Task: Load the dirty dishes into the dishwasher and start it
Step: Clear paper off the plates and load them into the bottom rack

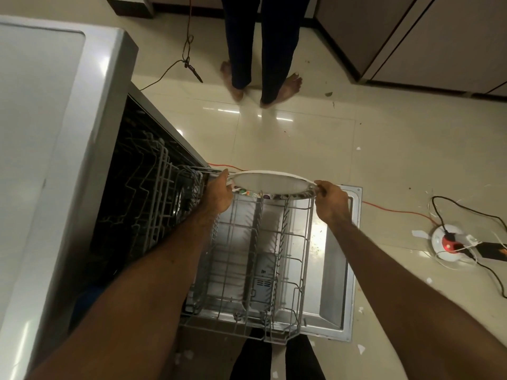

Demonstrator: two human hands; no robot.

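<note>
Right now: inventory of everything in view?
white dishwasher body: 1, white, left
steel dishwasher door: 1, silver, folded down
grey wire lower rack: 1, grey, on the door
grey wire upper rack: 1, grey, inside dishwasher
round white plate: 1, white, over lower rack's far end
orange cable: 1, orange, floor
round extension socket: 1, white-red, floor right
other person's legs: 2, dark trousers, top
left hand: 1, bare, grips plate's left rim
right hand: 1, bare, grips plate's right rim
</note>
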